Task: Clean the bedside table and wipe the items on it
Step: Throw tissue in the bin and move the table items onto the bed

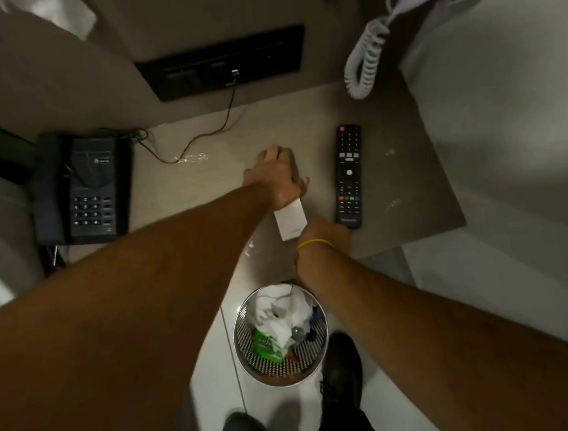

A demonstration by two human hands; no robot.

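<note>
A white remote held down on the bedside table [203, 174].

The white remote [290, 222] lies at the table's front edge, just beside the black remote [348, 175]; the left hand [277, 176] is closed over its far end, while the right hand [322, 236] rests at its near end, its grip hidden. It is judged light, stiff and smooth, best taken by the long sides. The mesh bin [281, 334] below is filled with crumpled paper and wrappers.

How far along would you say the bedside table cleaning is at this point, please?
Underway. Done: wet streaks mark the bedside table. In hand: the left hand grips a white remote lying on the tabletop; the right hand rests at its near end. Left: black remote and telephone lie untouched.
</note>
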